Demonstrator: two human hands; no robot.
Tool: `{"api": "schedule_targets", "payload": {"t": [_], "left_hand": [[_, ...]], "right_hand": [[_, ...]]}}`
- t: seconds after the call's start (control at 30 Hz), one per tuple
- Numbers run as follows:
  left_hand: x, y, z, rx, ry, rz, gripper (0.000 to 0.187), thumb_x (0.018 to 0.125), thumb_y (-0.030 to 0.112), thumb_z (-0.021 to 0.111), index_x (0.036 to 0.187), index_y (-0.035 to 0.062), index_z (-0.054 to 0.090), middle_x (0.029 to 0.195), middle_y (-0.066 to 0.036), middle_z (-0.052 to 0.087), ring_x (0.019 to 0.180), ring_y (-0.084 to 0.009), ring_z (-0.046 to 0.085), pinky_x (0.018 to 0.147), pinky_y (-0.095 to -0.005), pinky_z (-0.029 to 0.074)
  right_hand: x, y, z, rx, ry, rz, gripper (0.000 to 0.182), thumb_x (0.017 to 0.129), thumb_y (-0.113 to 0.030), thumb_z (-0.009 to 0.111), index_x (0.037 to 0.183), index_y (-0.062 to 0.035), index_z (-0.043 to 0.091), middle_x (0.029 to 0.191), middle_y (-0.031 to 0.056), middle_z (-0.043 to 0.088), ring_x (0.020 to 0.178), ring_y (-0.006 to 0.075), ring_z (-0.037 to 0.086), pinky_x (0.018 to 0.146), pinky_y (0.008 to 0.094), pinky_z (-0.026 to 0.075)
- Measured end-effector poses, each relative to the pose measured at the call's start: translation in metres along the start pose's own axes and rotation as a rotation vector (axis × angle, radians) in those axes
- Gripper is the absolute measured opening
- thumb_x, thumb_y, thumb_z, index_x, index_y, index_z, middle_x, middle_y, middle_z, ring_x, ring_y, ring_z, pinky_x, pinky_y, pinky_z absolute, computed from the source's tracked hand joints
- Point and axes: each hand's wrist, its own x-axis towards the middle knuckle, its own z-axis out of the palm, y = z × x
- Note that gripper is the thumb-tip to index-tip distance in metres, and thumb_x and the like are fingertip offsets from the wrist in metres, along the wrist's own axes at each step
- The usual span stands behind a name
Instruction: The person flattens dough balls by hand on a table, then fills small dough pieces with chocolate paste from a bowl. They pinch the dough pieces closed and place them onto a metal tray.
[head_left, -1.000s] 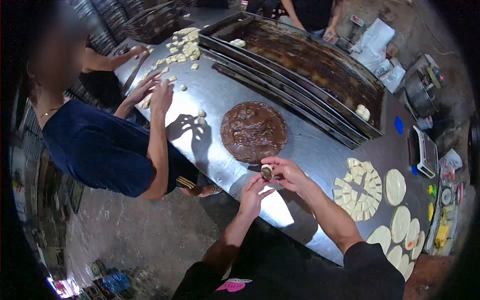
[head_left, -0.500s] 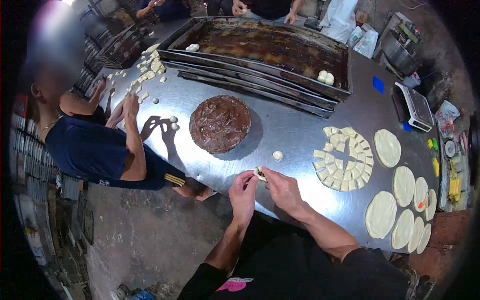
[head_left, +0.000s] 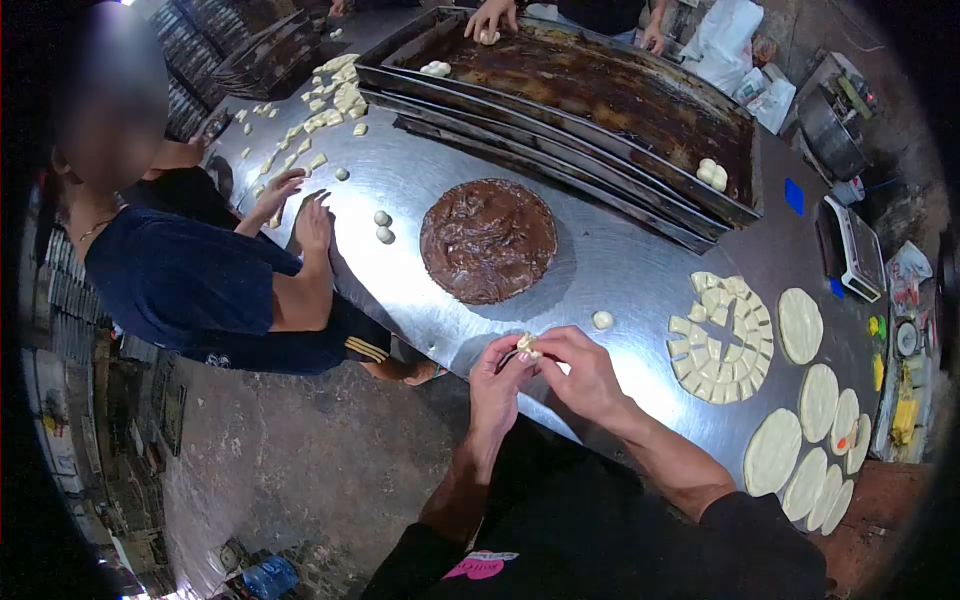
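Between my fingertips is a small piece of pale dough (head_left: 527, 345), its edges gathered and pinched at the top. My left hand (head_left: 493, 388) holds it from the left with the fingers closed around it. On the other side, my right hand (head_left: 583, 372) pinches the dough with thumb and fingers. Just beyond my hands a round dough ball (head_left: 602, 320) rests on the metal table (head_left: 600, 265). A large round mound of brown, paste-like filling (head_left: 487, 241) sits further back. To the right lies a dough round cut into small pieces (head_left: 722, 365).
Stacked dark baking trays (head_left: 600, 110) take up the back, with dough-ball clusters inside. Several flat dough discs (head_left: 772, 452) and a scale (head_left: 858, 250) are at right. A co-worker (head_left: 190, 270) stands at left; another person's hand (head_left: 491, 17) reaches over the top tray.
The dough in my fingers showed dark filling; now its edges are drawn together. The far person's hand has moved into the tray. The left co-worker's hands have separated. My view has shifted.
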Motion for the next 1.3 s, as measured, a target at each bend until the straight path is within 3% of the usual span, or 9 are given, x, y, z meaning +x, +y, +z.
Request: {"api": "schedule_targets", "payload": {"t": [0.03, 0.23, 0.37, 0.57, 0.77, 0.83, 0.97, 1.1, 1.3], "left_hand": [[0.004, 0.003, -0.005, -0.019, -0.011, -0.022, 0.023, 0.09, 0.002, 0.061, 0.113, -0.0003, 0.059, 0.109, -0.009, 0.063, 0.098, -0.0171, 0.062, 0.089, -0.0322, 0.051], [0.051, 0.026, -0.04, 0.174, -0.331, -0.161, 0.018, 0.091, 0.004, 0.061, 0.109, 0.0004, 0.062, 0.105, -0.006, 0.063, 0.094, -0.0142, 0.061, 0.085, -0.0306, 0.052], [0.065, 0.043, -0.025, 0.022, -0.306, -0.339, 0.027, 0.089, 0.003, 0.062, 0.116, 0.0007, 0.057, 0.11, -0.01, 0.061, 0.099, -0.0158, 0.06, 0.084, -0.0313, 0.053], [0.058, 0.018, -0.018, 0.04, -0.271, -0.272, 0.03, 0.09, 0.002, 0.058, 0.12, 0.001, 0.057, 0.115, -0.01, 0.06, 0.103, -0.018, 0.06, 0.088, -0.0319, 0.052], [0.031, 0.005, 0.002, 0.105, -0.413, -0.32, 0.033, 0.092, 0.008, 0.058, 0.122, -0.0063, 0.056, 0.119, -0.015, 0.06, 0.106, -0.0209, 0.061, 0.091, -0.0354, 0.051], [0.024, -0.002, 0.011, 0.111, -0.457, -0.377, 0.036, 0.092, 0.008, 0.058, 0.125, -0.0073, 0.053, 0.12, -0.016, 0.06, 0.107, -0.0206, 0.061, 0.091, -0.034, 0.052], [-0.005, -0.014, 0.032, -0.014, -0.377, -0.369, 0.037, 0.093, 0.006, 0.057, 0.127, -0.0059, 0.052, 0.122, -0.015, 0.059, 0.107, -0.0194, 0.061, 0.091, -0.0321, 0.053], [-0.03, -0.024, 0.035, -0.054, -0.284, -0.258, 0.038, 0.092, 0.004, 0.059, 0.129, -0.0024, 0.052, 0.119, -0.011, 0.06, 0.106, -0.0172, 0.06, 0.092, -0.0297, 0.052], [-0.023, -0.011, 0.032, 0.136, -0.29, -0.153, 0.029, 0.094, 0.01, 0.059, 0.119, -0.0034, 0.058, 0.113, -0.01, 0.063, 0.099, -0.0178, 0.062, 0.086, -0.0343, 0.053]], "right_hand": [[0.003, 0.002, 0.003, -0.173, -0.023, -0.129, 0.016, 0.085, -0.005, 0.061, 0.1, -0.0044, 0.067, 0.092, 0.0133, 0.064, 0.081, 0.0295, 0.066, 0.069, 0.0353, 0.053], [0.043, -0.002, 0.007, -0.199, -0.145, -0.03, 0.013, 0.083, -0.006, 0.063, 0.096, -0.0048, 0.064, 0.088, 0.0126, 0.062, 0.078, 0.0311, 0.064, 0.068, 0.0373, 0.052], [0.045, 0.017, 0.005, -0.287, -0.102, -0.045, 0.015, 0.083, -0.006, 0.063, 0.098, -0.0044, 0.065, 0.089, 0.0125, 0.062, 0.079, 0.0307, 0.064, 0.069, 0.037, 0.052], [0.021, -0.007, -0.003, -0.312, 0.128, -0.122, 0.014, 0.079, 0.001, 0.065, 0.093, -0.0029, 0.064, 0.089, 0.0121, 0.064, 0.081, 0.029, 0.065, 0.069, 0.0363, 0.053], [-0.009, -0.011, -0.043, -0.341, 0.033, -0.057, 0.011, 0.08, -0.007, 0.067, 0.091, -0.0066, 0.065, 0.087, 0.0083, 0.065, 0.079, 0.0273, 0.063, 0.067, 0.0386, 0.05], [-0.019, -0.005, -0.057, -0.441, 0.011, -0.175, 0.01, 0.08, -0.012, 0.068, 0.088, -0.0076, 0.065, 0.083, 0.0071, 0.065, 0.076, 0.026, 0.062, 0.067, 0.0383, 0.044], [-0.05, 0.011, -0.057, -0.416, 0.182, -0.096, 0.01, 0.079, -0.012, 0.068, 0.086, -0.0074, 0.065, 0.081, 0.0052, 0.065, 0.076, 0.0246, 0.061, 0.068, 0.0368, 0.04], [-0.064, -0.02, -0.057, -0.467, 0.284, -0.284, 0.009, 0.078, -0.011, 0.068, 0.086, -0.0073, 0.064, 0.078, 0.0045, 0.064, 0.074, 0.0231, 0.061, 0.068, 0.0362, 0.039], [-0.053, -0.016, -0.055, -0.463, 0.117, -0.207, 0.015, 0.075, -0.01, 0.072, 0.088, -0.0093, 0.066, 0.083, 0.0015, 0.065, 0.078, 0.0199, 0.06, 0.071, 0.0343, 0.039]]}}
